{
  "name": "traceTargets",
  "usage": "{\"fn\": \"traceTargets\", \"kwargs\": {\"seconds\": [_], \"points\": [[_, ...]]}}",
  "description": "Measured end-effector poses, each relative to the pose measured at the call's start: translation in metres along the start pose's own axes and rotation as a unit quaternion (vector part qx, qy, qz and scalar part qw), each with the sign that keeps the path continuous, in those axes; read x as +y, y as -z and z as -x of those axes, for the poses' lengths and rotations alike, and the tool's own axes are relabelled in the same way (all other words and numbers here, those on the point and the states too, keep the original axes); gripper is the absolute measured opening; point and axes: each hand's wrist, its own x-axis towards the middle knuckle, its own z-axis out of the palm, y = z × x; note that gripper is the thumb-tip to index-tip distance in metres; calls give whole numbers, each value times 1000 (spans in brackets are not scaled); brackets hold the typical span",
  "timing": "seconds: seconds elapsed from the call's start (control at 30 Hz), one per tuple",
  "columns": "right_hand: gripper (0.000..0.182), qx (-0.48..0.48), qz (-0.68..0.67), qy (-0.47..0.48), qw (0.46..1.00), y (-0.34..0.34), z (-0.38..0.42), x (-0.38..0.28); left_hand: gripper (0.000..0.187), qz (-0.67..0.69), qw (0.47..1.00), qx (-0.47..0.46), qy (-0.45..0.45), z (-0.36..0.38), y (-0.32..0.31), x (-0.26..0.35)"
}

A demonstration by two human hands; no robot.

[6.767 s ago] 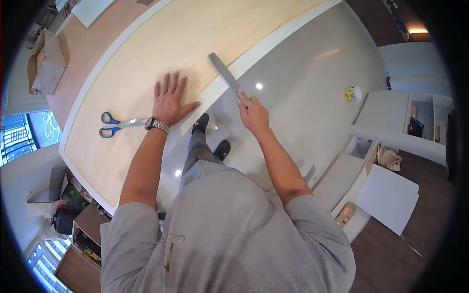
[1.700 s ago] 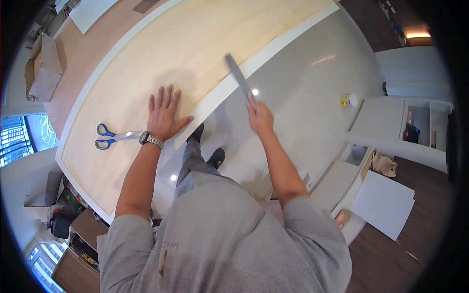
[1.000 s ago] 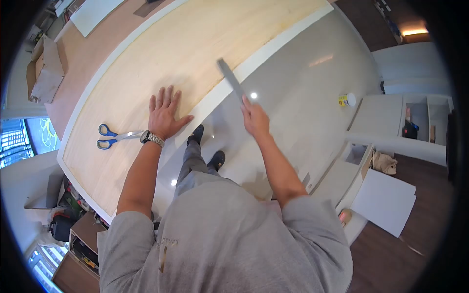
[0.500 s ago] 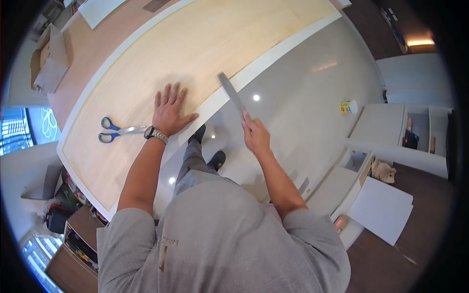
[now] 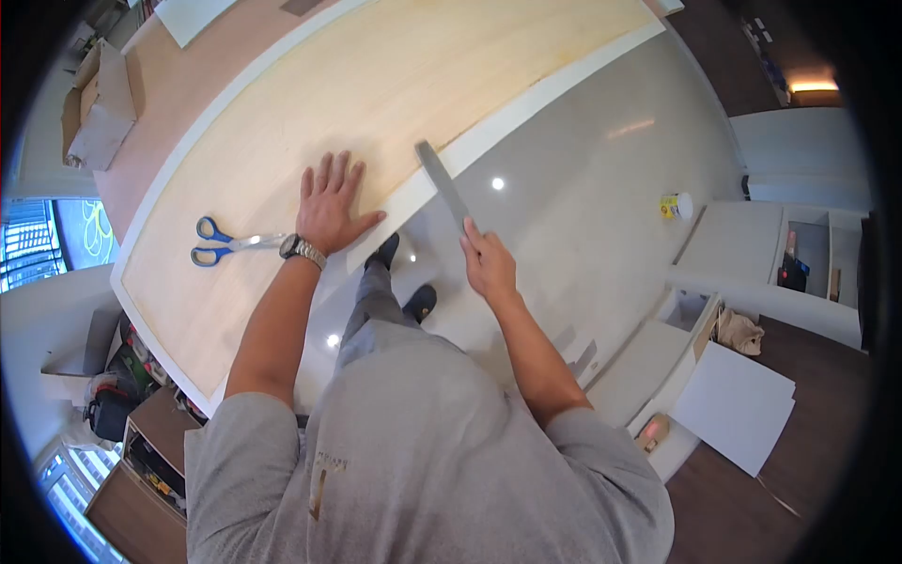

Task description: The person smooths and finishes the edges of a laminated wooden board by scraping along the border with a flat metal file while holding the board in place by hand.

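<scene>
My left hand (image 5: 329, 209) lies flat on the pale wood panel (image 5: 282, 122), fingers spread, a metal watch on its wrist. White edging runs along the panel's border. My right hand (image 5: 489, 265) is wrapped around the near end of a flat grey file (image 5: 442, 179). The file lies across the white edge nearest me, its far end over the panel and its near part beyond the edge. Whatever handle it has is hidden in my fingers. Blue-handled scissors (image 5: 214, 242) rest on the panel left of my left wrist, blades toward it.
An open cardboard box (image 5: 101, 111) stands at the upper left. A white and yellow tub (image 5: 675, 206) is on the glossy grey floor (image 5: 583, 188) at right. White drawer units (image 5: 733, 240) and white sheets (image 5: 733, 404) are further right. My feet are below the panel's edge.
The file and my right hand have shifted slightly left and toward me along the panel's edge. My left hand stays flat in place. The whole view has moved slightly.
</scene>
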Motion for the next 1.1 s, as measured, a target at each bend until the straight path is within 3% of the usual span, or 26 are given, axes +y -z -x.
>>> {"fn": "traceTargets", "kwargs": {"seconds": [0.17, 0.27, 0.37, 0.57, 0.67, 0.77, 0.87, 0.97, 1.1], "points": [[39, 37, 32, 40, 998, 6, -81, -24, 97, 12, 1000, 9, -4, 2, -3, -1], [39, 45, 64, 39, 996, 7, -61, -22, 96, 9, 1000, 1, -7, -1, 0, 0], [40, -14, 17, 22, 999, 3, -2, -5, 96, 9, 1000, 4, 0, -3, 1, -1], [46, 27, 43, 53, 997, -3, -69, -24, 96, 15, 1000, 19, -4, 1, -4, 0], [44, 16, 75, 36, 996, -1, -58, -24, 96, 9, 1000, 9, -6, 1, -1, -1], [39, -38, 43, 21, 998, 2, 1, -17, 95, 14, 1000, 18, -7, -2, -3, -2], [38, -11, 39, 39, 998, -5, -9, -20, 97, 14, 1000, 7, 0, 4, -7, -3], [41, 37, 47, 55, 997, -5, -68, -34, 97, 15, 1000, 7, 0, 0, -4, 0], [42, 44, 48, 48, 997, 11, -57, -26, 95, 1, 1000, -15, 6, -1, 4, 2]]}}
